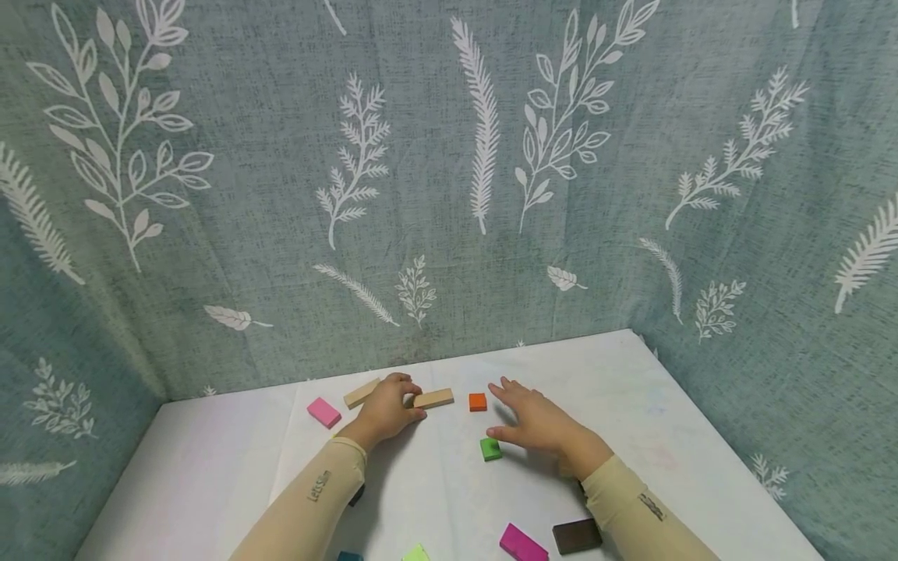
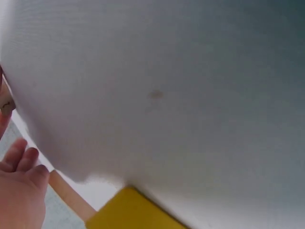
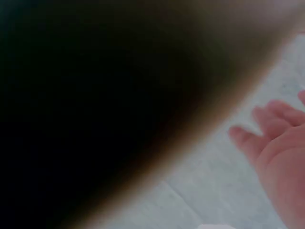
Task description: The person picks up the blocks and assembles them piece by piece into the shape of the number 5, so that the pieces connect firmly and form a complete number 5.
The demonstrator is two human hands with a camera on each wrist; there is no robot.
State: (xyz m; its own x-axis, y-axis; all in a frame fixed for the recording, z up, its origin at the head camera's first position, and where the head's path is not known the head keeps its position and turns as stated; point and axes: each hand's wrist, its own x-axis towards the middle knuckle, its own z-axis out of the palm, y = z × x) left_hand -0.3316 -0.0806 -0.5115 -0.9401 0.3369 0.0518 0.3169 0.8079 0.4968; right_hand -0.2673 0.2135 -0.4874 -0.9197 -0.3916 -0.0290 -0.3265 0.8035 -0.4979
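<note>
My left hand (image 1: pixel 386 405) pinches the near end of a light wooden block (image 1: pixel 435 399) between thumb and fingers; the end of that block (image 2: pixel 6 104) also shows in the left wrist view. A second wooden block (image 1: pixel 361 393) lies behind this hand, with a pink block (image 1: pixel 324 412) to its left. In the left wrist view a yellow block (image 2: pixel 136 212) is close to the camera. My right hand (image 1: pixel 540 421) has its fingers spread and holds nothing. Near its fingertips are an orange-red block (image 1: pixel 478 402) and a green block (image 1: pixel 490 449). A dark blur covers much of the right wrist view.
Along the front of the white tabletop (image 1: pixel 449 491) lie a magenta block (image 1: pixel 523 543), a dark brown block (image 1: pixel 578 536), a lime block (image 1: pixel 417 554) and a dark teal block (image 1: pixel 350 556). A black piece (image 1: pixel 357 495) is partly under the left forearm. Leaf-patterned curtains (image 1: pixel 435 195) enclose the table.
</note>
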